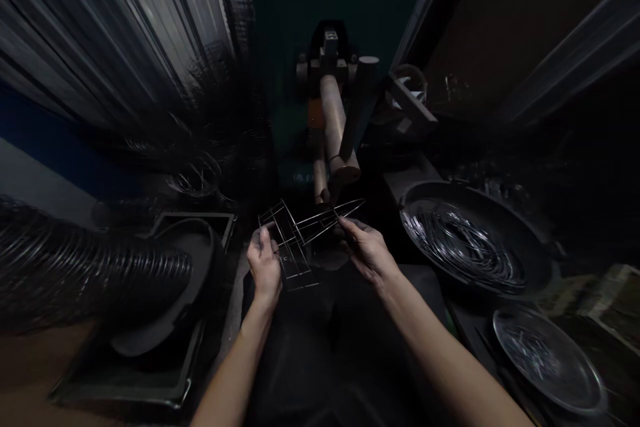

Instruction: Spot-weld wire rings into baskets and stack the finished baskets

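Between my two hands is a small wire rack (293,233) made of thin crossed metal rods. My left hand (265,260) is closed on its left side, thumb on top. My right hand (367,247) pinches a long pointed wire loop (325,219) that reaches to the right across the rack; whether the loop is joined to the rack I cannot tell. Just beyond, the thick cylindrical arm (333,113) of a green machine (290,27) points toward me, with a thinner copper-coloured rod (320,173) under it. The rack's near end hangs over my dark lap.
On the right stand a large dark pan (540,260) of bent wire pieces and a smaller clear dish (590,390) of short metal bits. Stacked wire rings (100,273) lie on the left, by a dark basin (210,260) in a metal frame. A grey bar (360,107) slants beside the machine arm.
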A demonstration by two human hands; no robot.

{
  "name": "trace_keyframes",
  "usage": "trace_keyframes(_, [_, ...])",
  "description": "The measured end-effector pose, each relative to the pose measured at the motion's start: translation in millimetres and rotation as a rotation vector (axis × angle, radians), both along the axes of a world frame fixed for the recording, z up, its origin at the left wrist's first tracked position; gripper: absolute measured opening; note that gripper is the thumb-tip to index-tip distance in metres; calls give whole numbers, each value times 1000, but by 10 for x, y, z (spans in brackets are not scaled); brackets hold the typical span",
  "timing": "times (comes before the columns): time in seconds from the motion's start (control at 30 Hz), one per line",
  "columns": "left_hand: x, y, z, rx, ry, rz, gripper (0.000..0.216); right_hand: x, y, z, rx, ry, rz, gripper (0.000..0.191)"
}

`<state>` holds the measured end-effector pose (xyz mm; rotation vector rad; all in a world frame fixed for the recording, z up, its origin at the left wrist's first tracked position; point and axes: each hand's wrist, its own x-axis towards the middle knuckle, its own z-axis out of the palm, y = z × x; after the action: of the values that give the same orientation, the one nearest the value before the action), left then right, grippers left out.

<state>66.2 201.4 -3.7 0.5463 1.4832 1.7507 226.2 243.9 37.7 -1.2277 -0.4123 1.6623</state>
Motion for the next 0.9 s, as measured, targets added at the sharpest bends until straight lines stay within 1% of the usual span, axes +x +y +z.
trace_keyframes(0.1, [-9, 35, 51, -7, 2, 3, 44, -12, 35, 5, 16, 6, 9, 21])
trace_keyframes(0.3, [-8, 51, 144, -46, -120, -32, 43, -49, 73, 73, -83, 46, -34, 4])
trace_keyframes(0.4, [15, 21, 160, -53, -176, -33, 41, -48, 50, 97, -85, 85, -36, 3])
trace_keyframes(0.47, [35, 10, 165, -61, -222, -32, 41, -18, 19, 95, -76, 88, -32, 6])
trace_keyframes(0.53, [52, 21, 167, -58, -249, -20, 40, 37, -18, 78, -71, 68, -44, 12])
trace_keyframes(0.67, [44, 91, 165, 7, -232, 17, 37, 145, -63, 33, -61, 34, -73, 21])
trace_keyframes(0.83, [-33, 150, 158, -5, -191, 16, 38, 166, -44, 39, -61, 38, -94, 24])
trace_keyframes(0.9, [-39, 195, 149, -15, -180, 13, 37, 230, -73, 53, -52, 32, -88, 23])
